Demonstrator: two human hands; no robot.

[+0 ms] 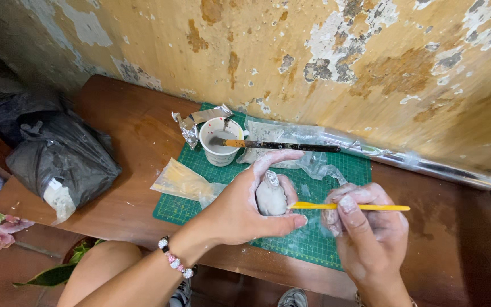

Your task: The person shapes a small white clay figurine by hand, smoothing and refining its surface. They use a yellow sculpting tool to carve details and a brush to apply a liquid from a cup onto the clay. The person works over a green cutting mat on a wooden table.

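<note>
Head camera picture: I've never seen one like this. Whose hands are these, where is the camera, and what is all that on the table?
The camera sits on a person's head and looks down, so both hands are that person's own. The left hand grips a small grey clay lump. The right hand pinches a thin yellow tool, its tip against the clay. Both hands are smeared with pale clay. Under them lies a green cutting mat on a wooden table. On the mat stands a white cup with a paintbrush resting across it, beside crumpled clear plastic. A foil roll lies along the wall, and a black bag sits at the left.
</note>
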